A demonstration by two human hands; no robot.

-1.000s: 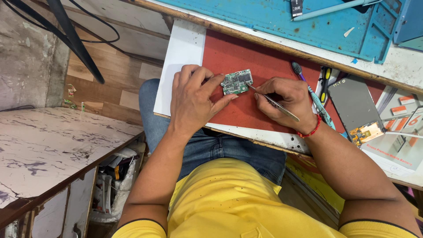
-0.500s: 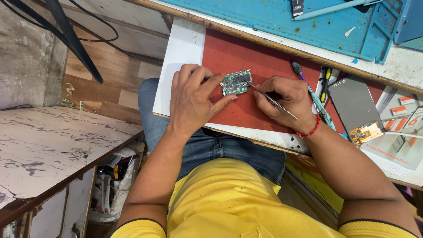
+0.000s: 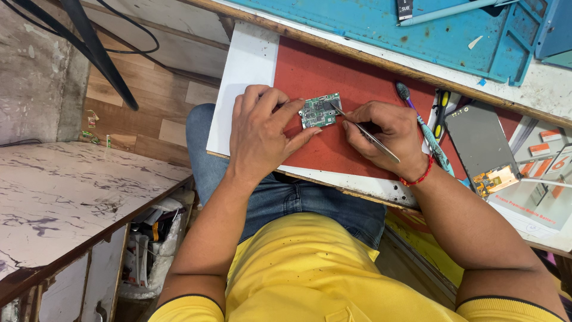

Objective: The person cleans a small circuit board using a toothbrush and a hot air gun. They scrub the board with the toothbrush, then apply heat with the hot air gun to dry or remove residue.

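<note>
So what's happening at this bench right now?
A person in a yellow shirt sits at a workbench. The left hand steadies a small green circuit board on a red mat, while the right hand holds metal tweezers with the tip on the board. A grey phone screen lies to the right.

Light: bright, even, diffuse across the view.
Shadows: soft, short, under the left hand [image 3: 262, 134] and right hand [image 3: 384, 134] on the flat red work mat [image 3: 316, 74].
Glare: none evident.
Focus: sharp at hands; slight wide-angle stretch towards edges.
</note>
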